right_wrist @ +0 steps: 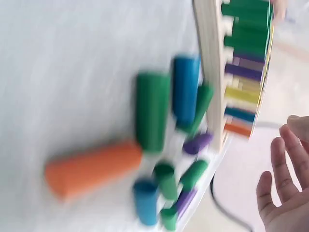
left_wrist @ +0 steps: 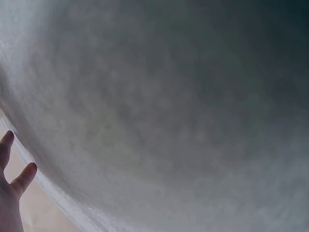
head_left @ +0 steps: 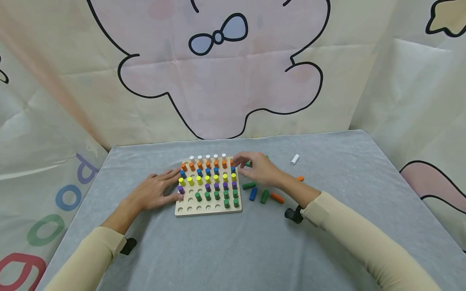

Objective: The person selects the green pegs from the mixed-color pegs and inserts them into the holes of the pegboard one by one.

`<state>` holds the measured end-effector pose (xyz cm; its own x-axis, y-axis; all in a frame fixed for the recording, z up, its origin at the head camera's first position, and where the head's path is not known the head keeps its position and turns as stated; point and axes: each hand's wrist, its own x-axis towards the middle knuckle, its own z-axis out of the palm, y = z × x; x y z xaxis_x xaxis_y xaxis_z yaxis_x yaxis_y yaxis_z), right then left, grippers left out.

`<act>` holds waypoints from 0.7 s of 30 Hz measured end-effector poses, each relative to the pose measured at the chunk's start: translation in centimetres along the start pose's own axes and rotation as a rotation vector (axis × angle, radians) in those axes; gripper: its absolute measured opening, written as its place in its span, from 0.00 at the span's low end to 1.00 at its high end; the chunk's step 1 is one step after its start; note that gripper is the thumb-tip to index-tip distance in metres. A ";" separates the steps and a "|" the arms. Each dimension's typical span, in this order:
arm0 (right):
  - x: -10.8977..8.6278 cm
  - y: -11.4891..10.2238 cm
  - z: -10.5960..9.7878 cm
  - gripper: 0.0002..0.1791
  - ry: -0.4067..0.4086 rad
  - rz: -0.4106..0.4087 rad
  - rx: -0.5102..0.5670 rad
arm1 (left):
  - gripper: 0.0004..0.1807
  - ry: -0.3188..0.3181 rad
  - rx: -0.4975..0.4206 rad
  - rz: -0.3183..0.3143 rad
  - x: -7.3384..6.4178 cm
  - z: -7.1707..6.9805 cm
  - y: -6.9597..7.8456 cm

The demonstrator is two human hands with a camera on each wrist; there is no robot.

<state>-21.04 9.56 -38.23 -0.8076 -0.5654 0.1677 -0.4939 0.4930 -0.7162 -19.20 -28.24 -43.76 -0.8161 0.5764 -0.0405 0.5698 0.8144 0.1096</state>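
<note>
A pale wooden pegboard stands on the cloth, with rows of white, orange, blue, yellow, purple and green pegs. My left hand lies along its left edge, fingers extended, thumb against the lower left side. In the left wrist view only two spread digits show. My right hand hovers over the far right corner, its fingertips close to the last orange peg. The right wrist view shows those fingers loosely bent above the board's pegs, with nothing visible between them.
Loose pegs lie right of the board: a blue one, a green one, an orange one and several more under the right forearm. Farther back lies a white peg. A printed cloth hangs behind the table.
</note>
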 end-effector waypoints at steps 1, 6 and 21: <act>0.0 0.5 -0.4 0.16 0.007 0.019 -0.003 | 0.47 0.002 0.000 0.002 0.0 0.0 0.0; -0.1 2.8 -2.3 0.18 0.023 0.127 -0.022 | 0.48 -0.008 0.006 -0.006 0.0 -0.1 -0.1; -0.7 7.4 -4.5 0.23 0.007 0.257 -0.042 | 0.48 -0.023 -0.002 -0.017 0.1 -0.1 -0.1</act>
<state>-25.52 16.56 -40.59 -0.9104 -0.4137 -0.0109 -0.2853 0.6465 -0.7075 -19.29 -28.27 -43.64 -0.8235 0.5636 -0.0649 0.5554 0.8242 0.1106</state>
